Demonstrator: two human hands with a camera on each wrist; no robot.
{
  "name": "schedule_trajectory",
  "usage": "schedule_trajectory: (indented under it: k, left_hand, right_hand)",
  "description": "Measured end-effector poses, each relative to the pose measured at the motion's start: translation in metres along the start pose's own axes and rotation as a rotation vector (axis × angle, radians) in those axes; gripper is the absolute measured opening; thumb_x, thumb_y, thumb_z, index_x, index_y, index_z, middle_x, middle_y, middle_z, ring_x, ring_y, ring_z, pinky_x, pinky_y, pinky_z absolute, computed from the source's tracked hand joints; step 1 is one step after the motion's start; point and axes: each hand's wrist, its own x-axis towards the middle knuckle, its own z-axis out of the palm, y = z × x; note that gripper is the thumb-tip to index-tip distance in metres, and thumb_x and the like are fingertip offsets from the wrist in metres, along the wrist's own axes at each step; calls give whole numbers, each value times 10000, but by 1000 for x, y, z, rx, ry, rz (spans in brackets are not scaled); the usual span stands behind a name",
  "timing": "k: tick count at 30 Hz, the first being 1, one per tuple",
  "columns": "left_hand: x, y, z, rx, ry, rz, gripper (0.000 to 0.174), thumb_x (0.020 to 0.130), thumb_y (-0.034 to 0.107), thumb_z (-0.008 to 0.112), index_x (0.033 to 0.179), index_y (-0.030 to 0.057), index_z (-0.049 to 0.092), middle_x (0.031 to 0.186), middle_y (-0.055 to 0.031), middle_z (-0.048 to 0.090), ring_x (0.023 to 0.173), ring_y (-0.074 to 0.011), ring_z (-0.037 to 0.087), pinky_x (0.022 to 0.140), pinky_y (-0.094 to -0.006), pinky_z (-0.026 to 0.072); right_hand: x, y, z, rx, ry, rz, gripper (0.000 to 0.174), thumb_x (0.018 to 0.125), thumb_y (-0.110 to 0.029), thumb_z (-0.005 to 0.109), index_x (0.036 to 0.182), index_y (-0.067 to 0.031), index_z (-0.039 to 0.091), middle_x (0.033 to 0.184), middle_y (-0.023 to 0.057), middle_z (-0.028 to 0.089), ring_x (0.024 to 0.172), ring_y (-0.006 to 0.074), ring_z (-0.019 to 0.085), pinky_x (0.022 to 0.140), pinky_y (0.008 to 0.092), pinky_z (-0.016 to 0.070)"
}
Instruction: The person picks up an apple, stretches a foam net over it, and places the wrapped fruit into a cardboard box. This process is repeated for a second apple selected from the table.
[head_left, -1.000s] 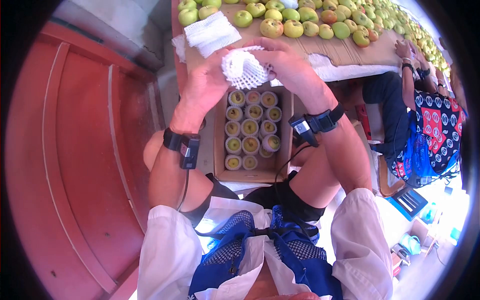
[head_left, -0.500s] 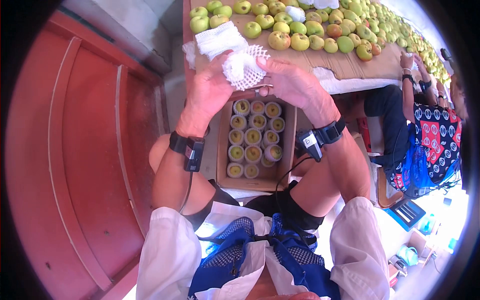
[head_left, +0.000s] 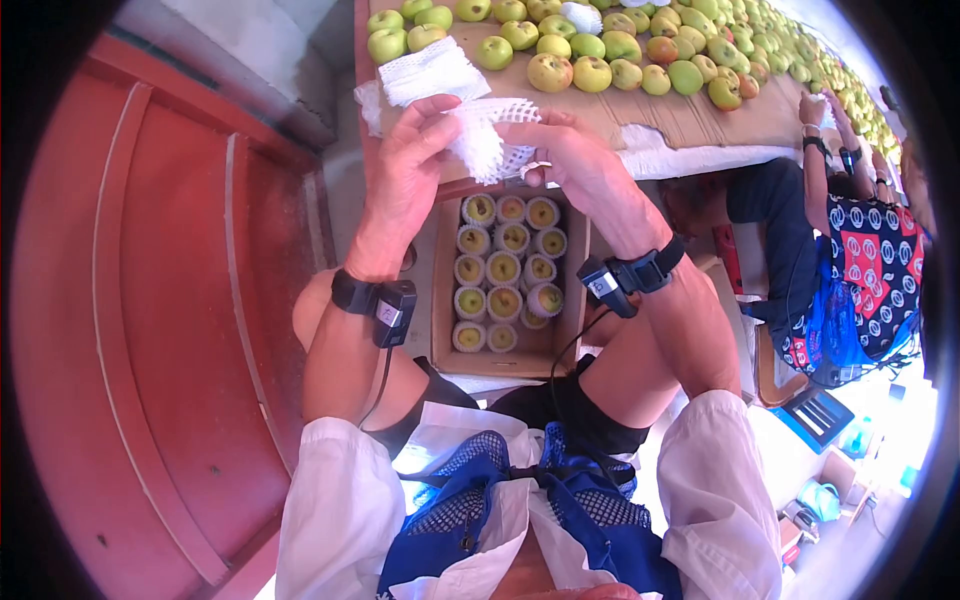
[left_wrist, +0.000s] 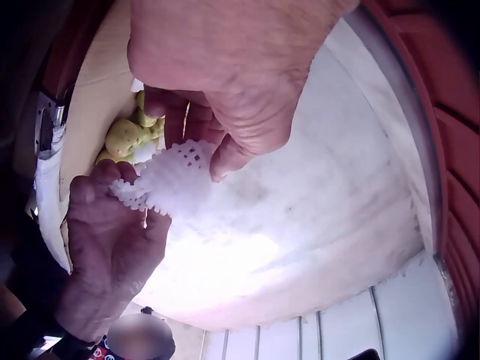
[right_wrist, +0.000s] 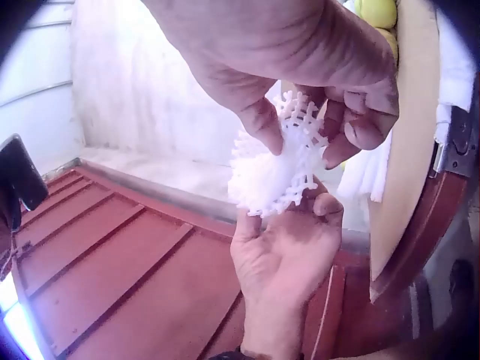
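Note:
A white foam net sleeve (head_left: 480,152) is between my two hands, above the far end of a cardboard box. My left hand (head_left: 408,160) pinches its left side between thumb and fingers. On the other side, my right hand (head_left: 585,165) pinches the sleeve's mesh edge with thumb and fingertips. The right wrist view shows the sleeve (right_wrist: 262,176) bunched, its lattice edge spread; no fruit shows inside it. In the left wrist view the sleeve (left_wrist: 176,180) hangs between both hands' fingertips.
Between my knees, the cardboard box (head_left: 445,300) holds rows of apples (head_left: 503,267) in foam sleeves. Flat foam sleeves (head_left: 430,72) lie on the cardboard-covered table, with many loose apples (head_left: 550,72) beyond. A red panel (head_left: 180,320) stands left; another person (head_left: 870,250) works at right.
The sleeve has gone from a rounded bundle to a more stretched shape between my hands. The left hand's thumb and fingers have shifted on its left side. The head view has moved slightly.

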Motion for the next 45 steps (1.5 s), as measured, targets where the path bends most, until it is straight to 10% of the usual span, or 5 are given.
schedule_trajectory:
  k: [23, 29, 41, 45]
  left_hand:
    - [-4, -2, 10, -61, 11, -18, 321, 946, 90, 658, 1235, 9, 543, 1254, -92, 578, 1178, -187, 536, 1064, -357, 403]
    - [-6, -1, 14, -3, -36, -37, 322, 946, 83, 656, 1240, 12, 544, 1250, -94, 579, 1162, -183, 548, 1034, -351, 433]
    - [-3, -5, 5, -73, -26, -14, 314, 996, 127, 598, 1296, 56, 540, 1328, -116, 575, 1265, -249, 539, 1087, -457, 432]
    - [-2, -4, 9, -159, 27, -10, 327, 1011, 170, 579, 1313, 48, 541, 1342, -112, 577, 1269, -266, 540, 1099, -460, 420]
  right_hand:
    - [-9, 0, 7, -234, 184, -239, 286, 872, -215, 686, 1062, -4, 651, 906, 26, 657, 776, 86, 562, 643, 240, 415]
    - [-4, 5, 0, -281, 230, -210, 340, 806, -133, 669, 1062, 83, 613, 950, 136, 683, 847, 179, 643, 729, 310, 519]
    - [-12, 0, 10, -478, 207, -139, 359, 835, -177, 668, 1096, 60, 603, 825, 148, 681, 654, 198, 662, 594, 353, 531]
    - [-8, 15, 11, -680, 196, -486, 409, 857, -217, 684, 1133, 65, 574, 900, 196, 694, 782, 287, 696, 698, 403, 547]
